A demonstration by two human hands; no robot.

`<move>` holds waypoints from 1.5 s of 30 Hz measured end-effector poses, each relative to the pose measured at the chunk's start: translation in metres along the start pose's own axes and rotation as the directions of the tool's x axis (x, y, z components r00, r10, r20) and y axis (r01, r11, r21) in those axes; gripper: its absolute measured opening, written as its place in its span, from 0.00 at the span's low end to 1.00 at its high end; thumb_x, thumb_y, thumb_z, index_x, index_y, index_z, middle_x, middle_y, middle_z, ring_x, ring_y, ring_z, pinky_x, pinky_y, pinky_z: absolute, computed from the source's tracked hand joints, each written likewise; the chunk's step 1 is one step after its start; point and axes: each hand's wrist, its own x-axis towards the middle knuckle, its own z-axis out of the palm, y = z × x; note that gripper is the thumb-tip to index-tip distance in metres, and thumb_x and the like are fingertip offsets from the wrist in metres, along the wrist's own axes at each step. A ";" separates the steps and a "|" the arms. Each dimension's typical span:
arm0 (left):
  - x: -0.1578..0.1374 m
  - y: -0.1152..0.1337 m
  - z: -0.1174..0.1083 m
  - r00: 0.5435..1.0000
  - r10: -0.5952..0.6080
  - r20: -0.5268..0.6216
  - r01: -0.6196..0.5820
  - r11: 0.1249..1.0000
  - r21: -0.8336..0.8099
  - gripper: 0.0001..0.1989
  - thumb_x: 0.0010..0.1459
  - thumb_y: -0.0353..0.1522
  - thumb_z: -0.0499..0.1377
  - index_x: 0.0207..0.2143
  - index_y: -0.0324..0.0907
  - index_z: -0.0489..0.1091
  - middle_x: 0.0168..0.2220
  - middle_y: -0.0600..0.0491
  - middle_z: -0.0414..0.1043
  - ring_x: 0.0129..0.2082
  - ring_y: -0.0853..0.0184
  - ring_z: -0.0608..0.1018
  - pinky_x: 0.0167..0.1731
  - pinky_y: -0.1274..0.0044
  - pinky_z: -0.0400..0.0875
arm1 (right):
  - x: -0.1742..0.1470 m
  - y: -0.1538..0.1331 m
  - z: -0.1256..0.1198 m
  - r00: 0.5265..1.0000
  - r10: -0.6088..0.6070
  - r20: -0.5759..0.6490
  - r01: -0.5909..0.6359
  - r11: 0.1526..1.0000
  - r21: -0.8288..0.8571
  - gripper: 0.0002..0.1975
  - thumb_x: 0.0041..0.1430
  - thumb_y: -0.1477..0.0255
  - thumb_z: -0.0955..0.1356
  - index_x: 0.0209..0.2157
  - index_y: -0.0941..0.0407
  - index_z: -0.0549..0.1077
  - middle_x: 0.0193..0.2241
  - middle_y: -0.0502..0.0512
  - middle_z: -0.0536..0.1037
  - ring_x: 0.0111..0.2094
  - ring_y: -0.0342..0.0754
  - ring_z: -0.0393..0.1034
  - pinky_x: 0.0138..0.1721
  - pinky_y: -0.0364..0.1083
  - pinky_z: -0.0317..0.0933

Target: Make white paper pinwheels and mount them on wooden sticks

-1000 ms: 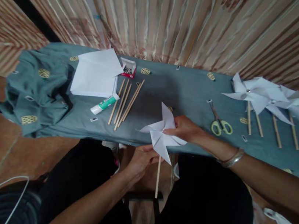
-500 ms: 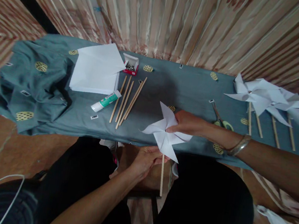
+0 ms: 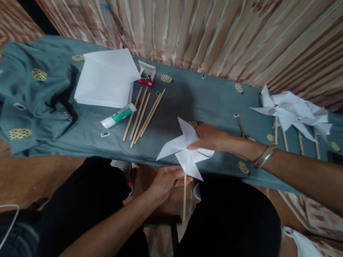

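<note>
A white paper pinwheel [image 3: 189,158] on a wooden stick [image 3: 184,198] is held over the table's near edge. Just below its blades, my left hand [image 3: 165,183] is closed round the stick, with part of the fingers behind the paper. My right hand [image 3: 207,138] reaches in from the right, and its fingers are on the pinwheel's upper right blade, close to the pin at the centre. Whether those fingertips pinch the paper or press on it is partly hidden.
On the cloth-covered table [image 3: 174,107] lie a stack of white paper [image 3: 104,81], a red box of metal pins [image 3: 147,74], several wooden sticks [image 3: 141,115] and a glue tube [image 3: 118,115]. Scissors [image 3: 241,127] are partly behind my right arm. More finished pinwheels [image 3: 291,111] lie at the right.
The pinwheel's blades have turned slightly, and the lower blade sits a little further left. Both hands keep nearly the same hold. The whole view has shifted a little.
</note>
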 end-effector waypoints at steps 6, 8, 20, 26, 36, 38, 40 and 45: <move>0.001 -0.001 -0.001 1.000 0.010 0.000 -0.010 1.000 -0.005 0.17 0.30 0.40 0.75 0.21 0.38 0.78 0.22 0.51 0.77 0.23 0.70 0.75 0.32 0.77 0.71 | 0.003 0.001 0.001 1.000 0.029 0.012 -0.030 0.997 0.065 0.10 0.48 0.69 0.74 0.31 0.62 0.79 0.29 0.56 0.80 0.29 0.47 0.71 0.26 0.42 0.59; 0.001 -0.001 -0.001 1.000 0.016 0.000 -0.016 1.000 -0.012 0.17 0.31 0.40 0.74 0.22 0.37 0.78 0.23 0.49 0.78 0.23 0.70 0.75 0.32 0.76 0.72 | 0.004 0.003 0.001 0.999 0.023 0.028 -0.026 0.993 0.112 0.10 0.47 0.69 0.74 0.31 0.60 0.80 0.30 0.54 0.81 0.30 0.47 0.72 0.28 0.42 0.62; 0.002 -0.004 0.000 1.000 0.006 -0.022 -0.006 0.999 -0.038 0.18 0.32 0.38 0.75 0.25 0.34 0.79 0.24 0.48 0.78 0.24 0.69 0.76 0.34 0.74 0.72 | 0.010 0.013 0.002 0.994 -0.039 0.104 0.005 0.953 0.304 0.07 0.44 0.70 0.74 0.27 0.58 0.79 0.29 0.54 0.82 0.31 0.49 0.74 0.30 0.44 0.66; 0.000 0.000 0.002 1.000 -0.006 -0.023 0.005 0.999 -0.053 0.20 0.29 0.38 0.76 0.23 0.35 0.79 0.23 0.49 0.77 0.23 0.71 0.75 0.32 0.76 0.71 | 0.010 0.014 0.000 0.992 -0.025 0.123 -0.011 0.958 0.287 0.09 0.45 0.68 0.74 0.28 0.59 0.79 0.30 0.56 0.81 0.31 0.50 0.74 0.29 0.44 0.66; 0.001 -0.003 0.000 1.000 -0.001 -0.023 -0.001 0.998 -0.063 0.19 0.31 0.38 0.76 0.24 0.35 0.79 0.24 0.48 0.78 0.23 0.69 0.76 0.31 0.76 0.71 | 0.008 0.012 -0.002 0.988 -0.066 0.136 0.024 0.958 0.287 0.13 0.47 0.69 0.73 0.32 0.64 0.80 0.31 0.59 0.82 0.30 0.48 0.71 0.30 0.43 0.63; 0.001 -0.002 0.000 1.000 0.001 -0.022 -0.003 0.999 -0.054 0.18 0.31 0.38 0.76 0.24 0.35 0.79 0.24 0.48 0.78 0.24 0.68 0.77 0.31 0.75 0.71 | 0.008 0.011 -0.001 0.990 -0.072 0.121 0.037 0.962 0.269 0.13 0.47 0.70 0.73 0.33 0.64 0.80 0.31 0.58 0.81 0.31 0.47 0.71 0.30 0.43 0.62; 0.001 -0.002 0.000 1.000 -0.002 -0.024 0.001 0.999 -0.048 0.19 0.31 0.38 0.76 0.24 0.35 0.79 0.24 0.48 0.78 0.25 0.67 0.77 0.32 0.75 0.72 | 0.008 0.010 0.000 0.991 -0.071 0.110 0.041 0.965 0.258 0.12 0.47 0.70 0.73 0.33 0.64 0.80 0.31 0.58 0.81 0.31 0.47 0.71 0.30 0.42 0.62; 0.001 -0.002 0.000 1.000 0.002 -0.028 -0.003 0.999 -0.037 0.20 0.32 0.39 0.76 0.25 0.35 0.79 0.24 0.48 0.78 0.25 0.67 0.77 0.32 0.75 0.72 | 0.010 0.010 -0.001 0.991 -0.065 0.115 0.036 0.970 0.239 0.13 0.47 0.70 0.73 0.34 0.64 0.80 0.32 0.58 0.82 0.32 0.48 0.72 0.32 0.42 0.64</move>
